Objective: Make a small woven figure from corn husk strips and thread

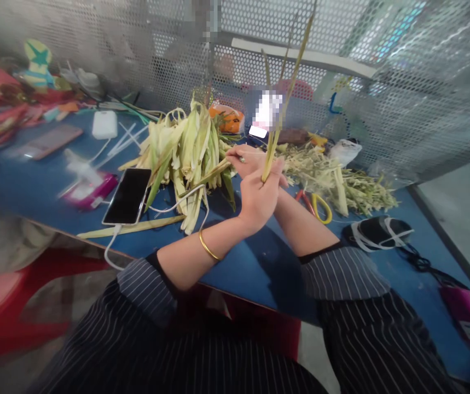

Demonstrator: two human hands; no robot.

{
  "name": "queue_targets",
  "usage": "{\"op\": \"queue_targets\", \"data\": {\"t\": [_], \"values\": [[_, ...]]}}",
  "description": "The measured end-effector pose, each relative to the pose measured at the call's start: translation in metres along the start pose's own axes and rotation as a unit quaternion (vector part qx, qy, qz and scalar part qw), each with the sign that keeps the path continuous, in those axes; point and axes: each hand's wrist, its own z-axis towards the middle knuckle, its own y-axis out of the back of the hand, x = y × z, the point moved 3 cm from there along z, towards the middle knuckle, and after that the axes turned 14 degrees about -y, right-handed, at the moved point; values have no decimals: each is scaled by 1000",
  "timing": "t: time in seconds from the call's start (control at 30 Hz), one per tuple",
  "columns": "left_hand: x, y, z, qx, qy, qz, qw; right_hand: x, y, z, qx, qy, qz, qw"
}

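My left hand (259, 197), with a gold bangle at the wrist, is closed around a few long, narrow yellow-green leaf strips (278, 128) that stand up from the fist. Crossing behind it, my right hand (246, 157) reaches to the left with thumb and fingers pinched together. A thin pale thread seems to run from those fingertips toward the leaf strips. Just left of both hands lies a heap of pale green, husk-like leaves (187, 145). Scissors (320, 208) with yellow and red handles rest beyond my right forearm.
Leaf scraps (341, 183) pile up at the right. A black phone (128, 196) on a white cable lies left, near a magenta power strip (91, 191). A lit phone (263, 112) leans at the back before a perforated metal screen (169, 60). A black corded device (376, 232) sits right.
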Motion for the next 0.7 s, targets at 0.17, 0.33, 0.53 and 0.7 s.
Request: {"op": "queue_targets", "data": {"t": [0.17, 0.33, 0.53, 0.7], "values": [[-19, 4, 5, -31, -15, -84, 996, 34, -38, 18, 24, 138, -177, 974], [-28, 7, 12, -39, -63, -178, 981, 69, -78, 39, 8, 257, -261, 931], [-34, 15, 24, -72, -120, -150, 979, 88, -108, 59, 56, 333, -329, 882], [-33, 16, 25, -74, -99, -145, 982, 79, -97, 65, 65, 305, -259, 914]]}}
